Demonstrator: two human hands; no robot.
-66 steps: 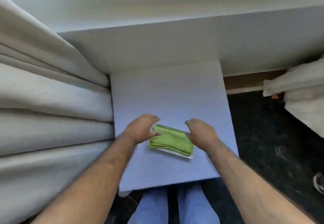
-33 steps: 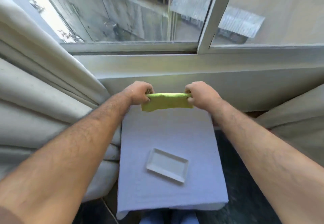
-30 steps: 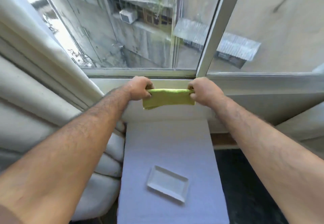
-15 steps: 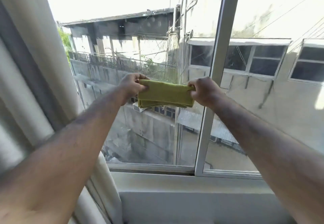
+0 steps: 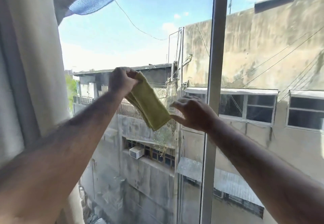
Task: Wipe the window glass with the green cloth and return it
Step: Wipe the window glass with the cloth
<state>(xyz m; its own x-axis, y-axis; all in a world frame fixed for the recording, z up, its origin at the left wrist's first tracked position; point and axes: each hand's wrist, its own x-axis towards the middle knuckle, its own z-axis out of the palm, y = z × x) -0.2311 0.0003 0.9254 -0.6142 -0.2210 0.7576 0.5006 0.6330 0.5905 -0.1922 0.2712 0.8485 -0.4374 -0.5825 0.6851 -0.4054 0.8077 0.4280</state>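
Observation:
A folded green cloth [image 5: 150, 106] hangs slanting down to the right in front of the window glass [image 5: 122, 48]. My left hand [image 5: 121, 81] grips its upper end at about chest height before the left pane. My right hand [image 5: 194, 112] is beside the cloth's lower end, fingers spread, its fingertips just at the cloth's edge and not closed on it. Both arms reach forward toward the glass.
A white vertical window frame bar [image 5: 213, 101] divides the left pane from the right pane [image 5: 271, 66]. A pale curtain [image 5: 29, 57] hangs along the left edge. Buildings and sky show through the glass.
The view has risen from the table and tray to the window. Both hands lifted the cloth; the right hand has let go of its end, and the cloth now hangs from the left hand.

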